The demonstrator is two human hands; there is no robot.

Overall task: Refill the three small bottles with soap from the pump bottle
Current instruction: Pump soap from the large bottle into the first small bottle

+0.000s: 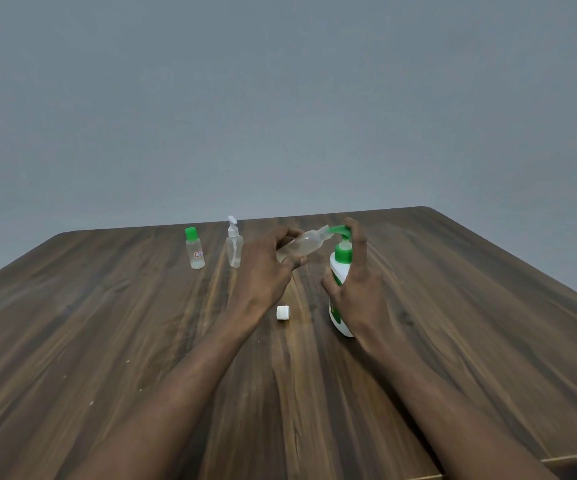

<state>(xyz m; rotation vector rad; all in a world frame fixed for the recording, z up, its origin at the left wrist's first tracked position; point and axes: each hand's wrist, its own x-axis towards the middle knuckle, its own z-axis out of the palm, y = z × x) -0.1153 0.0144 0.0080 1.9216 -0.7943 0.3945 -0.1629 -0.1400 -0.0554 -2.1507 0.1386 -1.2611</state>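
Note:
My left hand grips a small clear bottle, tilted with its open neck up against the green nozzle of the pump bottle. That white pump bottle stands upright on the table, and my right hand wraps its body with one finger on the green pump head. The small bottle's white cap lies on the table between my wrists. Farther back to the left stand a small clear bottle with a green cap and a small clear bottle with a white pump top.
The wooden table stretches wide on both sides, its far edge just behind the bottles and a rounded corner at the back right. A plain grey wall rises behind it.

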